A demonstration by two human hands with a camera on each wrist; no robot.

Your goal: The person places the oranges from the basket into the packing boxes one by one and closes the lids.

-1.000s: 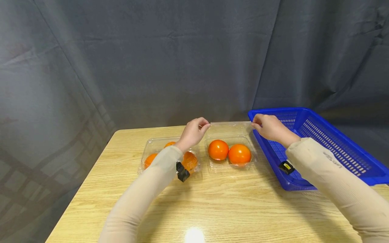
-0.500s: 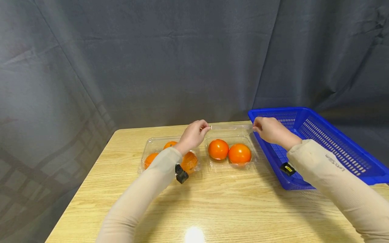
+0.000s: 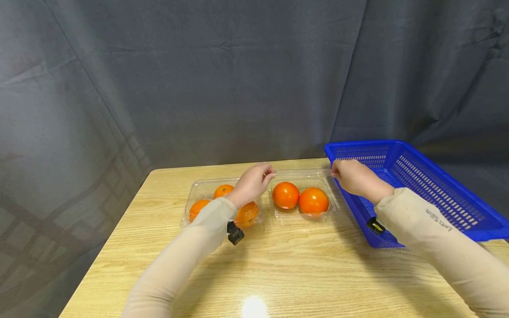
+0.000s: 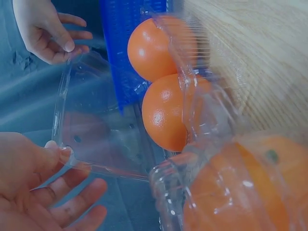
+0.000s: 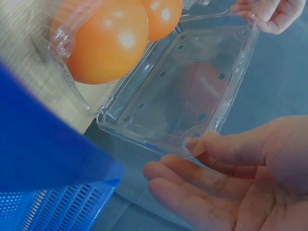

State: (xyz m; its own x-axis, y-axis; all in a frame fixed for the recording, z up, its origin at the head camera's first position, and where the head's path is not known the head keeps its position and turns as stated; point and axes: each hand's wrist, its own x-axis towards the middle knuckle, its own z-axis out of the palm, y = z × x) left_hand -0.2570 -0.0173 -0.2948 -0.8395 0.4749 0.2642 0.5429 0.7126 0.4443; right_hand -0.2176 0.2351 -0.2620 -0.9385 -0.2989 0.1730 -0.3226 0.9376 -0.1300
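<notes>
A clear plastic clamshell box [image 3: 333,207] holds two shiny oranges [image 3: 285,195], side by side. Its lid [image 5: 192,91] stands raised at the far side. My left hand [image 3: 251,183] pinches one corner of the lid's free edge between thumb and index finger, the other fingers loosely spread in the left wrist view. At the opposite corner my right hand [image 3: 355,176] pinches the edge the same way. Beneath my left wrist is a second clear clamshell box [image 3: 192,194] with several oranges [image 3: 223,191] inside; the forearm hides part of it.
A blue perforated plastic basket [image 3: 437,185] stands on the right of the wooden table [image 3: 302,274], close beside the two-orange box. A dark grey curtain [image 3: 238,88] hangs behind the table's far edge.
Both hands have moved slightly down in the head view, bringing the lid's free edge lower and nearer the two oranges. The boxes and basket have stayed put.
</notes>
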